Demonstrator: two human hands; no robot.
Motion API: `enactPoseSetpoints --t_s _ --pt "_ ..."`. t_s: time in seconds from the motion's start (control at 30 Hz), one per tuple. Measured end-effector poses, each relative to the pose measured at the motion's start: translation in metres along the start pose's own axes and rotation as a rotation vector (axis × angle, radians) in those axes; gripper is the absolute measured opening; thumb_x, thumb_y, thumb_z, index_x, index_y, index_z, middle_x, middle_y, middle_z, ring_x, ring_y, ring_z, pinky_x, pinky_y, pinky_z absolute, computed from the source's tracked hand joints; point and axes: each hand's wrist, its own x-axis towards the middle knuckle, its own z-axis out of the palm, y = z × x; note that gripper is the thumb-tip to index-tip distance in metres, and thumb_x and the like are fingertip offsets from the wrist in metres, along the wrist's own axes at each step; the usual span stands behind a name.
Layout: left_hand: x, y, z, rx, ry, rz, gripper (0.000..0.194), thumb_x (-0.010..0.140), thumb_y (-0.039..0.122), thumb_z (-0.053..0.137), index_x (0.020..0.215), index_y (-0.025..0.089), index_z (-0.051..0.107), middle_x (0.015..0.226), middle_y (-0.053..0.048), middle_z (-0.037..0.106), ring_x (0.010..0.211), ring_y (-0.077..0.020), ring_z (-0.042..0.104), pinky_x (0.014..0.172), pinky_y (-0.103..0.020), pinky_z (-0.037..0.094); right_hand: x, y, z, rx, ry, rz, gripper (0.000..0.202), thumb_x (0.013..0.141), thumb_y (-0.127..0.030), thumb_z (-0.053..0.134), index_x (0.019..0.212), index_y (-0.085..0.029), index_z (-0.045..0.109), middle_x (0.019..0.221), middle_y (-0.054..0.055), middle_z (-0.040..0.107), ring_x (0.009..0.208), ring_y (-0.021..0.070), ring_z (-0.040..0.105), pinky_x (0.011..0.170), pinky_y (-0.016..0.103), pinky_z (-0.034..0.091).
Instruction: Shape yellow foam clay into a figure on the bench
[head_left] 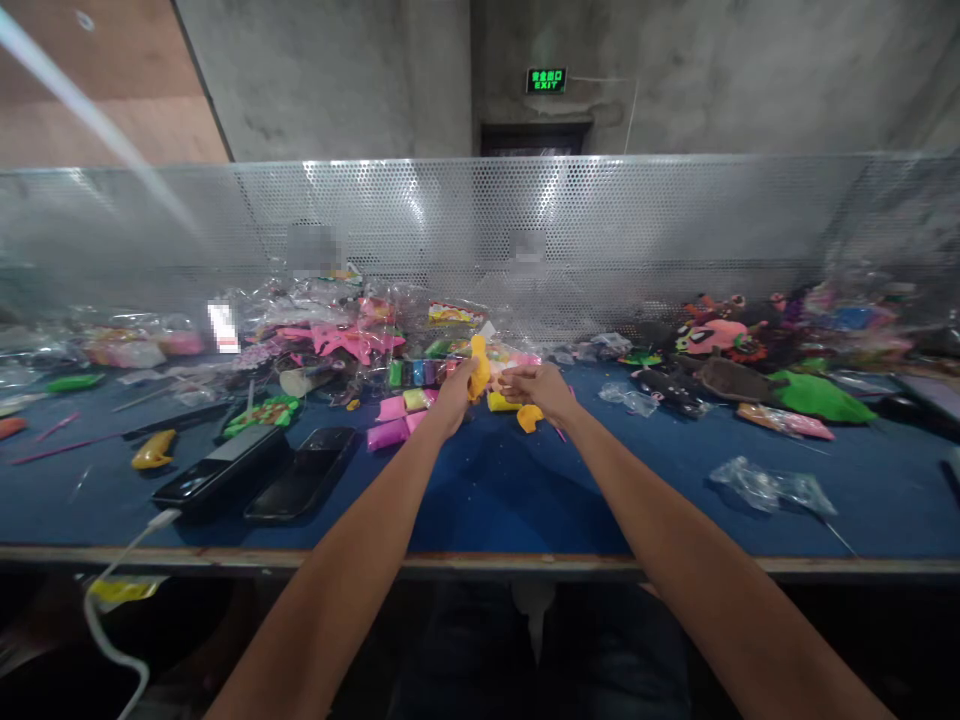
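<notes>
My left hand (453,396) is closed around a yellow-orange clay piece (478,366), whose narrow top sticks up above the fingers. Close to its right, my right hand (541,390) has its fingers bent toward the piece; whether anything small sits between the fingertips is too small to tell. Another orange-yellow lump (529,418) lies on the table just below my right hand. Beside it is a yellow packet (501,402). Pink and purple packets (387,433) lie to the left of my left hand, near a row of coloured blocks (424,373).
On the blue table (510,500), a power bank (221,468) with a white cable and a phone (304,475) lie at left. Crumpled clear plastic (772,485) and a green clay shape (821,397) are at right. A perforated metal screen (442,220) stands behind.
</notes>
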Motion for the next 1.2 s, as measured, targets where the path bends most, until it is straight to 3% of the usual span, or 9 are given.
enactPoseSetpoints --t_s 0.37,0.47,0.6,0.83,0.97,1.1,1.2 --pt "0.002 -0.003 -0.003 0.044 0.021 -0.003 0.033 0.086 0.049 0.062 0.081 0.017 0.062 0.063 0.001 0.057 0.052 -0.0091 0.048 0.047 -0.022 0.033 0.001 0.0 -0.001 0.004 0.032 -0.071 0.03 0.07 -0.016 0.086 0.064 -0.017 0.056 0.06 0.001 0.069 0.059 0.0131 0.07 0.055 0.021 0.059" --pt "0.0 -0.001 0.0 0.029 0.009 0.003 0.032 0.086 0.048 0.063 0.082 0.016 0.062 0.064 0.001 0.057 0.052 -0.0091 0.048 0.046 -0.022 0.032 0.002 0.001 -0.002 0.006 0.013 -0.077 0.025 0.069 -0.015 0.085 0.075 -0.017 0.06 0.061 -0.001 0.069 0.053 0.0124 0.067 0.052 0.022 0.058" --pt "-0.003 0.004 0.003 -0.007 -0.01 0.007 0.031 0.086 0.047 0.063 0.082 0.016 0.061 0.063 0.001 0.057 0.052 -0.0094 0.049 0.045 -0.022 0.032 0.001 -0.001 -0.002 -0.006 -0.008 -0.037 0.018 0.078 -0.011 0.076 0.093 -0.016 0.068 0.08 0.005 0.076 0.06 0.0127 0.07 0.058 0.025 0.06" --pt "-0.002 0.002 0.002 -0.016 0.022 -0.015 0.031 0.087 0.047 0.064 0.08 0.017 0.061 0.063 0.001 0.058 0.051 -0.0091 0.048 0.046 -0.022 0.034 -0.003 -0.005 0.002 -0.011 0.007 -0.001 0.01 0.083 -0.013 0.073 0.083 -0.017 0.063 0.077 0.005 0.076 0.055 0.0115 0.069 0.054 0.023 0.06" --pt "-0.001 0.004 0.002 -0.055 0.062 -0.085 0.027 0.09 0.042 0.062 0.082 0.017 0.061 0.064 0.001 0.059 0.051 -0.0088 0.049 0.047 -0.022 0.035 -0.005 -0.006 0.002 -0.026 0.0 -0.032 0.02 0.083 -0.023 0.076 0.078 -0.018 0.057 0.067 0.002 0.073 0.046 0.0102 0.063 0.048 0.021 0.057" --pt "-0.004 0.01 0.004 -0.122 0.052 -0.091 0.024 0.092 0.038 0.059 0.082 0.017 0.059 0.063 0.002 0.056 0.05 -0.0086 0.047 0.046 -0.022 0.035 -0.005 -0.006 0.001 -0.137 -0.037 -0.136 0.033 0.077 -0.041 0.08 0.075 -0.021 0.054 0.05 -0.006 0.06 0.033 0.0087 0.05 0.034 0.02 0.044" --pt "-0.006 0.012 0.005 -0.138 0.043 -0.091 0.021 0.091 0.037 0.061 0.084 0.017 0.056 0.064 0.003 0.055 0.051 -0.0084 0.047 0.046 -0.021 0.035 -0.005 -0.004 0.0 -0.175 -0.037 -0.209 0.034 0.073 -0.044 0.081 0.074 -0.021 0.055 0.047 -0.009 0.052 0.033 0.007 0.044 0.034 0.02 0.044"
